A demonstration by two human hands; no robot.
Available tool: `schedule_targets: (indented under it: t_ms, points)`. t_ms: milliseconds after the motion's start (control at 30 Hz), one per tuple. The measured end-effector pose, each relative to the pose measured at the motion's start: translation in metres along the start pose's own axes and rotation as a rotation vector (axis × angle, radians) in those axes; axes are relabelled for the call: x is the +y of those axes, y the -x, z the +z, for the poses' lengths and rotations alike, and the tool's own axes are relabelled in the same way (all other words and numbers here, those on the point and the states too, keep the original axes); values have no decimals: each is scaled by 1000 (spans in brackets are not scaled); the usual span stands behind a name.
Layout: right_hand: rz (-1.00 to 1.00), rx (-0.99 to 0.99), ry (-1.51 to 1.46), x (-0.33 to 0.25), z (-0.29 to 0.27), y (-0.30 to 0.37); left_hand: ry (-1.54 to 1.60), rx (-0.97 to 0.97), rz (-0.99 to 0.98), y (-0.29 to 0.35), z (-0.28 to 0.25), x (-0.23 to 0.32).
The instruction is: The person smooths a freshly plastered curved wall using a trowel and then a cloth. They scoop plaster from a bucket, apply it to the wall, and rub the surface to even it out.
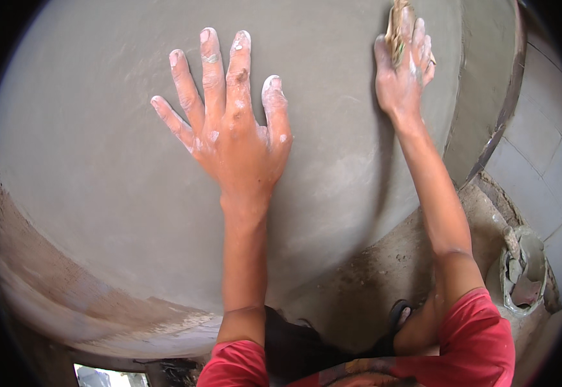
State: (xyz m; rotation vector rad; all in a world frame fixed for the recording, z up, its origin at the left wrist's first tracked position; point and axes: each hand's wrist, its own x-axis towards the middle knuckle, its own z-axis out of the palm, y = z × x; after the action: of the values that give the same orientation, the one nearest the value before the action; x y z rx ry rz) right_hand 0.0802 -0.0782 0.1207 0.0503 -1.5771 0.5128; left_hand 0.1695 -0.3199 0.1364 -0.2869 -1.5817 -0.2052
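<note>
My left hand (236, 129) lies palm down on a grey, smoothly plastered wall (113, 122), fingers spread and nothing in them. Whitish plaster is smeared over the fingertips and knuckles. Farther up at the right, my right hand (404, 80) holds a tan, crumpled, pad-like thing (395, 35) with a greenish patch against the same surface. Its far end runs up to the picture's top edge, and its exact kind cannot be made out. My fingers wrap over its right side, also streaked with plaster.
A plastered edge strip (487, 84) borders the wall on the right, with pale tiles (539, 135) beyond. At the lower right stands a pale container (533, 261) holding broken bits. A sandaled foot (398, 315) rests on stained ground. Brown, unplastered wall (49, 264) shows at the lower left.
</note>
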Motion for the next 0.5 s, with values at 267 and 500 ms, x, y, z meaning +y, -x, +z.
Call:
schedule_targets:
  t_ms: [267,500]
  points:
    - [-408,-81,-7,-75,-17,30,-30,8,-18,-2,3,4]
    - [-197,32,79,-30,-1,-13,-26,-9,-4,-1,1,2]
